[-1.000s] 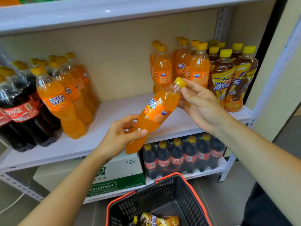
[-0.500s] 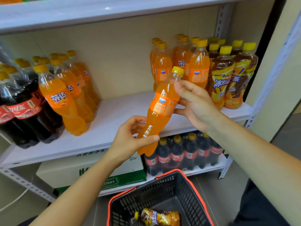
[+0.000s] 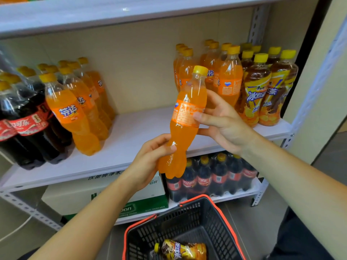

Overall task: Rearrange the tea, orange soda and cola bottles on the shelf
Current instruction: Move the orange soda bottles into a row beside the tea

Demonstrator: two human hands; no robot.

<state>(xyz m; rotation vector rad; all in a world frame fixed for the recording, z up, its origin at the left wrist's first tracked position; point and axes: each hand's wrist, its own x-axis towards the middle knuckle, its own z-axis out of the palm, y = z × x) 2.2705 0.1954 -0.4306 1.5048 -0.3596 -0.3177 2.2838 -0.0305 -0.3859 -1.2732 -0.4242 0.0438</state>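
Note:
An orange soda bottle (image 3: 185, 119) with a yellow cap stands nearly upright in the air in front of the middle shelf (image 3: 131, 136). My left hand (image 3: 150, 162) grips its lower part and my right hand (image 3: 223, 124) holds its labelled middle. On the shelf, orange soda bottles (image 3: 78, 106) stand at the left beside cola bottles (image 3: 22, 124). More orange soda bottles (image 3: 223, 76) stand at the right, next to iced tea bottles (image 3: 262, 91) at the far right.
A black basket with a red rim (image 3: 187, 228) sits below me with one tea bottle (image 3: 180, 250) lying in it. The lower shelf holds cola bottles (image 3: 216, 177) and a white and green carton (image 3: 105, 197). A metal upright (image 3: 319, 76) bounds the shelf's right side.
The held orange soda bottle has swung from a slanted position to nearly upright. My right hand has slid from its cap down to its label. My left hand stays on its base.

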